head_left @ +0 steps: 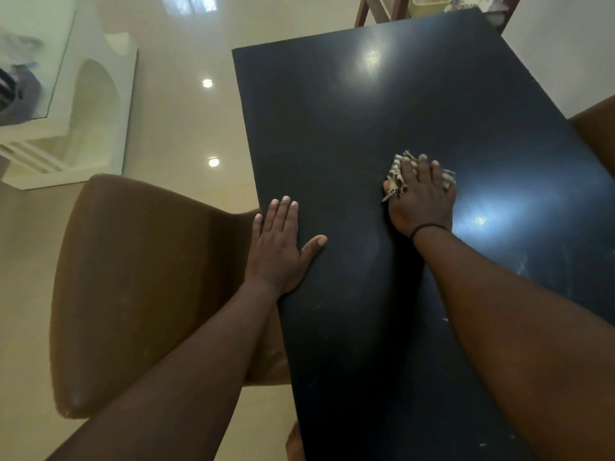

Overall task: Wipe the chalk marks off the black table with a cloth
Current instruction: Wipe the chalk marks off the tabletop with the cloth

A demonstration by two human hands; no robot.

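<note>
**Hand presses cloth on the table**

The right hand point(421, 197) lies flat on a striped, frayed cloth point(397, 176), pressing it onto the shiny black table point(332, 134). The cloth pokes out past the fingers. The left hand point(278, 251) rests flat on the table edge. Faint white chalk marks point(522, 266) show near the right arm.

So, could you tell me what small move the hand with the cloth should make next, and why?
Probably a stroke back toward the person and a little to the right. The right hand presses the cloth on a part of the black table that looks clean, while faint white chalk marks show nearer, right of that forearm. The left hand lies flat at the table's edge.
</note>
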